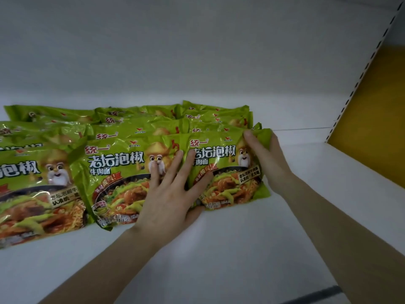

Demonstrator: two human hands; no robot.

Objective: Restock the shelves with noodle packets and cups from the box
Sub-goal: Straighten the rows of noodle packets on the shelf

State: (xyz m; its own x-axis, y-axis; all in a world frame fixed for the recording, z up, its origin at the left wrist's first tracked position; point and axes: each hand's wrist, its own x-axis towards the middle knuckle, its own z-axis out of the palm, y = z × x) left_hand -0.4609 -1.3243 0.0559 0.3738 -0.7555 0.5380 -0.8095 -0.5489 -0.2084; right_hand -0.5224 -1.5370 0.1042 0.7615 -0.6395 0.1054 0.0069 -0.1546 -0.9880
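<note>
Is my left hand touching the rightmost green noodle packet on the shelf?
Touching. Head view shows the left hand with fingers flat on the rightmost green plastic noodle packet.

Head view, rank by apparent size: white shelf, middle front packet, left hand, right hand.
1. white shelf
2. middle front packet
3. left hand
4. right hand; it grips the right packet, fingers partly hidden, so 3 versus 4 unsure.

A shop: white slotted shelf (pixel 241 238) stocked with identical noodle packets (pixel 122 172).
</note>
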